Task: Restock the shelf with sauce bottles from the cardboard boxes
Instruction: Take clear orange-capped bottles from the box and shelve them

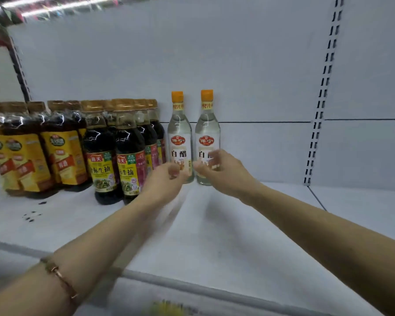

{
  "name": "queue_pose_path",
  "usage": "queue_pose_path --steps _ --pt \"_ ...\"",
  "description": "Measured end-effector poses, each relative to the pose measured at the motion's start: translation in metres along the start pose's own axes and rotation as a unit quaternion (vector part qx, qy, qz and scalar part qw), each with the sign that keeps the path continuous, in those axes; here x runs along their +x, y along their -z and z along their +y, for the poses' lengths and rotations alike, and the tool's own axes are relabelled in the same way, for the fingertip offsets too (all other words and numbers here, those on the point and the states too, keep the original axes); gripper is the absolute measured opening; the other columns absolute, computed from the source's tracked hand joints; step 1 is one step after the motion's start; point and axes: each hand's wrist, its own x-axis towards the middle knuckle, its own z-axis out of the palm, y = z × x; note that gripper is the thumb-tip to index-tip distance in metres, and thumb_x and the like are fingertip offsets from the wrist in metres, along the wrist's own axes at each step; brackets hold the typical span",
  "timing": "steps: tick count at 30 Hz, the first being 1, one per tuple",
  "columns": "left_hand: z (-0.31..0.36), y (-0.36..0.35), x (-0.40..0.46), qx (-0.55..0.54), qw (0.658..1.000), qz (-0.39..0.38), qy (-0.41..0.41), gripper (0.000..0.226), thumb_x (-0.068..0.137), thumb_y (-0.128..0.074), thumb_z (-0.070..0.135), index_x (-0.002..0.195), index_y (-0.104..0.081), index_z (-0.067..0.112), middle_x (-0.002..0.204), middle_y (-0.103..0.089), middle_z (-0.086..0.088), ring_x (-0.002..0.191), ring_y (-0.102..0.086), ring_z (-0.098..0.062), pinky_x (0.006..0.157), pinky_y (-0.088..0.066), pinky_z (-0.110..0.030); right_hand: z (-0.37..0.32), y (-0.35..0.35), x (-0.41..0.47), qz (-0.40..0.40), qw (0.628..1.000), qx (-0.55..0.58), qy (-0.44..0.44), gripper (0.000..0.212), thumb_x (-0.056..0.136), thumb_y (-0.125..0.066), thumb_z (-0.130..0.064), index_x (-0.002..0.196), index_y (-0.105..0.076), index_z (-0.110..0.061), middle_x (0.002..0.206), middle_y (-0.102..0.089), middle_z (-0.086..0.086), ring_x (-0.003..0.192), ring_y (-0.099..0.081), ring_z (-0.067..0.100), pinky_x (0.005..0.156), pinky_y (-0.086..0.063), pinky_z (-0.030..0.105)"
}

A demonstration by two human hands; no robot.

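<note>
Two clear white-vinegar bottles with orange caps stand upright side by side at the back of the white shelf [214, 224]: the left bottle [179, 133] and the right bottle [207, 131]. My left hand [164, 181] is in front of the left bottle's base, blurred, fingers loosely curled around nothing. My right hand [221, 172] is in front of the right bottle's label, fingers relaxed and spread, not wrapped round it. No cardboard box is in view.
Dark soy sauce bottles [114, 151] stand in rows just left of the vinegar. Further left are yellow-labelled bottles [62, 151]. Bare shelf extends right of the vinegar up to a slotted upright rail [322, 99]. The shelf's grey front edge [169, 281] runs below my forearms.
</note>
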Motion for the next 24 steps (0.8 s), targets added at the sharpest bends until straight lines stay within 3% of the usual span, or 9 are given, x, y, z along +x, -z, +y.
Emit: queue_pose_path --steps 3,5,8,12,17,20,24 --pt "-0.001 0.035 -0.048 -0.024 0.999 0.024 -0.025 0.025 0.092 -0.061 0.029 0.116 -0.064 0.022 0.108 -0.067 0.008 0.092 -0.061 -0.009 0.079 -0.046 -0.024 -0.028 -0.004 -0.035 -0.017 0.999 -0.013 0.040 0.044 0.092 -0.058 -0.049 0.120 -0.058 -0.015 0.113 -0.063 -0.004 0.104 -0.059 0.011 0.089 -0.051 0.031" --pt "-0.007 0.065 -0.085 -0.043 0.998 0.041 -0.026 0.016 0.091 -0.062 0.028 0.106 -0.065 0.026 0.098 -0.067 0.011 0.088 -0.063 -0.008 0.077 -0.050 -0.022 -0.049 -0.011 -0.059 -0.033 0.997 -0.013 0.064 0.040 0.092 -0.056 -0.050 0.115 -0.063 -0.017 0.106 -0.066 -0.008 0.100 -0.061 0.007 0.086 -0.051 0.028" --pt "-0.025 0.112 -0.138 -0.028 0.998 0.058 -0.011 0.010 0.091 -0.061 0.028 0.101 -0.065 0.028 0.095 -0.064 0.017 0.086 -0.059 0.000 0.064 -0.043 -0.010 -0.088 -0.036 -0.100 -0.070 0.993 0.006 0.091 0.034 0.093 -0.055 -0.049 0.108 -0.064 -0.021 0.101 -0.067 -0.009 0.097 -0.062 0.007 0.088 -0.054 0.032" --pt "-0.057 0.170 -0.208 -0.013 0.997 0.072 0.022 0.011 0.091 -0.060 0.027 0.102 -0.065 0.026 0.099 -0.064 0.015 0.085 -0.060 -0.001 0.068 -0.048 -0.018 -0.129 -0.087 -0.155 -0.128 0.986 0.040 0.100 0.024 0.093 -0.055 -0.049 0.096 -0.061 -0.026 0.096 -0.065 -0.011 0.097 -0.062 0.008 0.094 -0.053 0.040" --pt "-0.094 0.232 -0.293 0.020 0.996 0.060 0.057 0.012 0.093 -0.059 0.032 0.102 -0.063 0.026 0.096 -0.061 0.016 0.084 -0.057 0.003 0.064 -0.044 -0.015 -0.173 -0.148 -0.226 -0.186 0.973 0.026 0.134 0.028 0.094 -0.052 -0.051 0.105 -0.061 -0.027 0.102 -0.063 -0.015 0.100 -0.060 0.003 0.094 -0.053 0.034" --pt "-0.113 0.264 -0.344 0.029 0.993 0.059 0.093 0.014 0.093 -0.058 0.033 0.103 -0.064 0.025 0.094 -0.061 0.016 0.081 -0.058 -0.001 0.067 -0.048 -0.024 -0.197 -0.185 -0.262 -0.219 0.964 0.019 0.152 0.033 0.095 -0.051 -0.050 0.110 -0.060 -0.023 0.106 -0.063 -0.010 0.097 -0.060 0.002 0.086 -0.054 0.025" --pt "-0.143 0.314 -0.412 0.097 0.985 0.045 0.134 0.016 0.094 -0.057 0.034 0.104 -0.065 0.024 0.093 -0.065 0.014 0.073 -0.057 0.004 0.061 -0.044 -0.018 -0.232 -0.238 -0.296 -0.290 0.940 0.018 0.176 0.032 0.095 -0.048 -0.052 0.107 -0.058 -0.024 0.101 -0.061 -0.011 0.094 -0.059 0.003 0.080 -0.049 0.022"
